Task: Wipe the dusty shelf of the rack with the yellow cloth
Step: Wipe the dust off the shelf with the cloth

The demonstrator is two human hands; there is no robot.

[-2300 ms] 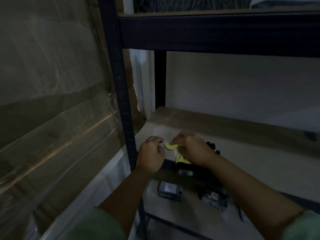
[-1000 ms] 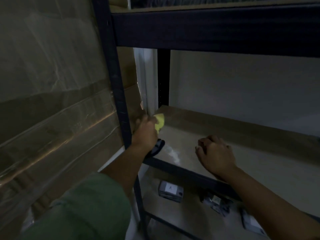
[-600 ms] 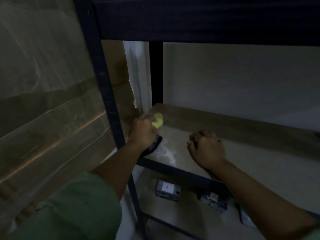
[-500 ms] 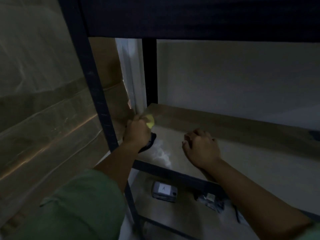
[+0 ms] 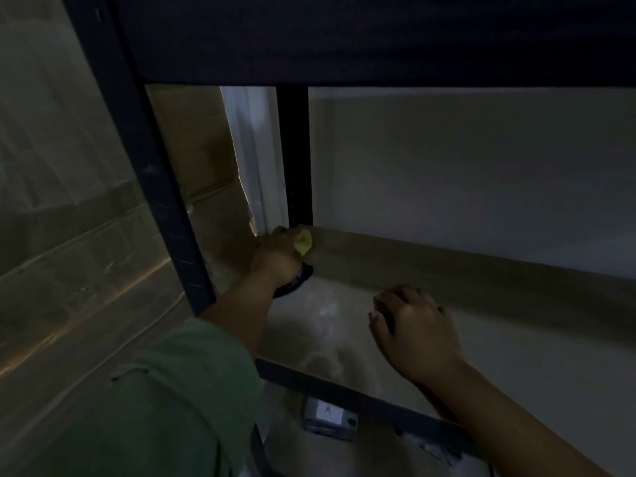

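Left hand [image 5: 277, 258] fisted round bunched yellow cloth [image 5: 303, 242], pressed into back-left corner of shelf [image 5: 516, 366]. Right hand [image 5: 414, 333] loosely curled, holds nothing, rests on board. Wipe at starting corner; next likely sweep rightward through pale dust [image 5: 325, 339].

Our left hand [image 5: 277, 258] gripped the yellow cloth [image 5: 303, 241] at the shelf's [image 5: 516, 346] ten o'clock corner; our right hand [image 5: 414, 333], loosely curled, rested at centre.

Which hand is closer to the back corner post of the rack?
Left. The left hand holds the cloth right at the foot of the post. The right hand rests on the shelf, nearer the front.
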